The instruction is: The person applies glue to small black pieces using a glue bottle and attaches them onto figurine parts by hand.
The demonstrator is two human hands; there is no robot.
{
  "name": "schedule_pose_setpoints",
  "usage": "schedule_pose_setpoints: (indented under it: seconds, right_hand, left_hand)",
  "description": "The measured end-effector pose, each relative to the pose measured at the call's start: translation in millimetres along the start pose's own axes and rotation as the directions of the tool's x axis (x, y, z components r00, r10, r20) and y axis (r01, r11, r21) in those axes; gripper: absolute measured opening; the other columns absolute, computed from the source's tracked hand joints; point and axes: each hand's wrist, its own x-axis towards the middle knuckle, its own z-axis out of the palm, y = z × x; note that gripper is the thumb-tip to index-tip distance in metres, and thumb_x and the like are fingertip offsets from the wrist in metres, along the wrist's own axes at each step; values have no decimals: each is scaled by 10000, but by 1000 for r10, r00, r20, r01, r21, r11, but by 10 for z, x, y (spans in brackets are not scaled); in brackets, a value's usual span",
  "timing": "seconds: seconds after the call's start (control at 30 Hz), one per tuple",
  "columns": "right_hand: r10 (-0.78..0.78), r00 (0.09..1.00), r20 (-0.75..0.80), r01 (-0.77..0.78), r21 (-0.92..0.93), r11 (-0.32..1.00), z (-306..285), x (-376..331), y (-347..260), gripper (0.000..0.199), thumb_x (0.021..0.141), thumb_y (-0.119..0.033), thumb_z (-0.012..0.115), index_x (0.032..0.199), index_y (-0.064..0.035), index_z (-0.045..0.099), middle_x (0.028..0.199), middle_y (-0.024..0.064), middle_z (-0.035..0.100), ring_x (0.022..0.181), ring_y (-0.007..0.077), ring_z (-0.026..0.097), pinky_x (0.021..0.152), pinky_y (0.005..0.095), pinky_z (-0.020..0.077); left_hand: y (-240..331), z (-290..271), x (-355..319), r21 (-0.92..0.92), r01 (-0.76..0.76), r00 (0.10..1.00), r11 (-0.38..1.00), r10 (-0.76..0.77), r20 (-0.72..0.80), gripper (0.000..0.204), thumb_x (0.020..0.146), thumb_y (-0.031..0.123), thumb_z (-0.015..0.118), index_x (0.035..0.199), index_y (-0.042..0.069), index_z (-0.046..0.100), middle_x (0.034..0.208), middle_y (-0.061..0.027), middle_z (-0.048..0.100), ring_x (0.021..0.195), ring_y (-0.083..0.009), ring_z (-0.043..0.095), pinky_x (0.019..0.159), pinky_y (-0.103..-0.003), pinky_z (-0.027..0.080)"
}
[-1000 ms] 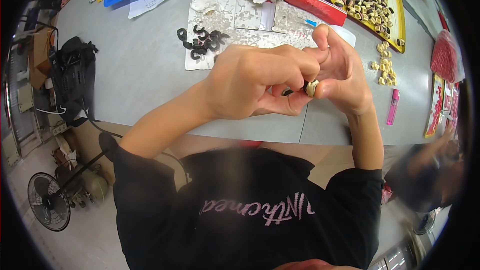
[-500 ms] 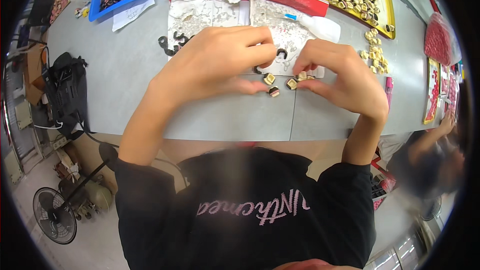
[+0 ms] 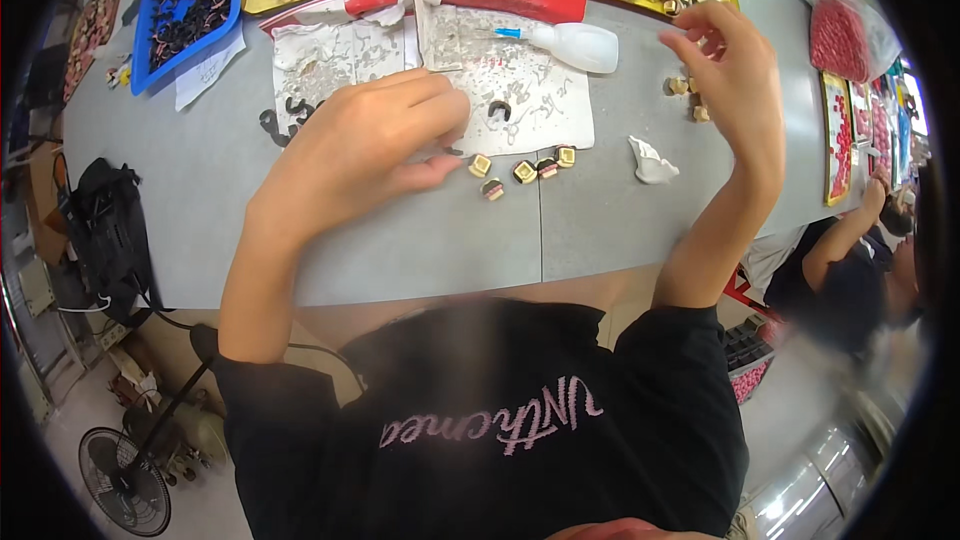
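My left hand (image 3: pixel 365 135) hovers over the left part of a stained white paper sheet (image 3: pixel 560 125), fingers bent and thumb apart, with nothing visible between them. A black curved strip lies partly hidden by its thumb. Just right of that thumb sit several small cream square pieces, some with black strips around them, such as this cream-and-black piece (image 3: pixel 525 172). Farther right, my right hand (image 3: pixel 735 75) is raised with thumb and index finger apart, beside a few plain cream pieces (image 3: pixel 678 86). A black C-shaped strip (image 3: pixel 499 110) rests on the sheet.
A white squeeze bottle (image 3: pixel 585 47) with a blue needle tip lies on the sheet, near a white scrap (image 3: pixel 652 162). Behind are a blue tray (image 3: pixel 143 68) of black strips and two yellow trays (image 3: pixel 258 2) of cream pieces. Another person (image 3: pixel 835 260) works at right.
My right hand has left the row of pieces and moved right and away, uncovering the white scrap. My left hand stays near its strip and pieces. The whole view has shifted.
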Motion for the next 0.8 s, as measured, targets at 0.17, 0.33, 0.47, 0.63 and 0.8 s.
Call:
schedule_pose_setpoints:
  seconds: [0.17, 0.33, 0.47, 0.63, 0.8]
  right_hand:
    - [157, 987, 20, -153, -121, 981, 66, -4, 147, 190, 764, -79, 675, 921, 15, 628, 882, 143, 631, 826, 296, 599, 740, 375, 474]
    - [116, 993, -8, -116, -64, 991, 159, 21, 170, 156, 766, 6, 634, 921, 23, 626, 885, 146, 632, 835, 286, 605, 760, 380, 481]
    - [129, 992, 5, -128, -28, 991, 134, 54, 255, 164, 761, 16, 636, 924, 29, 629, 894, 140, 642, 819, 274, 620, 761, 369, 495]
    - [225, 974, -17, -224, -155, 962, 126, 64, 159, 159, 773, -30, 647, 924, 21, 642, 872, 131, 661, 800, 251, 636, 743, 346, 506]
    - [343, 939, -8, -341, -126, 932, 83, 48, 169, 174, 779, -84, 670, 925, 10, 659, 838, 121, 674, 764, 218, 651, 691, 330, 515]
  left_hand:
    - [-9, 3, -10, -23, 23, 1000, 999, -23, -1, 294, 643, -27, 730, 798, 30, 486, 759, -77, 563, 711, -261, 573, 625, -327, 474]
    - [-12, 17, -6, -53, 33, 999, 998, -33, -1, 282, 654, -26, 726, 824, 22, 507, 768, -77, 562, 717, -243, 576, 637, -317, 479]
    - [-12, 2, -16, -95, 28, 1000, 995, -28, 0, 276, 667, -26, 720, 858, 14, 526, 792, -84, 568, 726, -232, 578, 648, -312, 482]
    - [-8, 3, -25, -85, 32, 999, 996, -31, 14, 280, 668, -28, 718, 865, 11, 524, 803, -89, 572, 725, -239, 581, 654, -314, 487]
    - [-8, 14, -30, -83, 31, 1000, 996, -31, 4, 278, 671, -27, 718, 864, 8, 521, 805, -92, 573, 726, -242, 585, 658, -311, 492]
